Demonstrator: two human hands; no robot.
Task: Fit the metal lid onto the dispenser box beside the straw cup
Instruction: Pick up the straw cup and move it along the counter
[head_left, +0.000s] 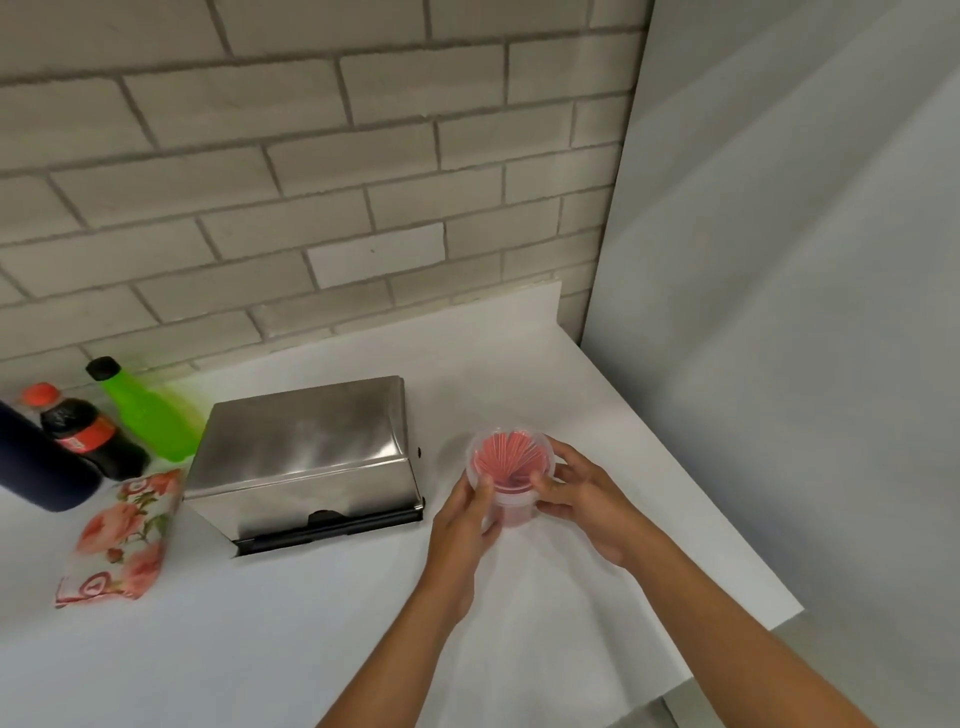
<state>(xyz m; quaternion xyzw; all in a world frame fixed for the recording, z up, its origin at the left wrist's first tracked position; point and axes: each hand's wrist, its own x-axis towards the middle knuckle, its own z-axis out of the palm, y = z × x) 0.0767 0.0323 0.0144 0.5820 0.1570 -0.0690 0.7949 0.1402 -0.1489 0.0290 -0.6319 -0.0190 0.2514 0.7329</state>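
Desk: white, set against a pale brick wall; I count the following on it.

Dispenser box: metal, left of centre; its metal lid sits on top, sloping toward me, with a dark slot along the front base.

Straw cup: clear plastic, upright, full of red straws, just right of the box and apart from it.

Left hand: fingers wrapped on the cup's left wall, thumb at the rim.

Right hand: fingers clasped on the cup's right wall. I see both hands holding the cup, neither touching the box.

Far left: cola bottle with a red cap, green bottle with a black cap behind it, dark blue cylinder at the frame edge.

Floral packet: lying flat, just left of the box's front corner.
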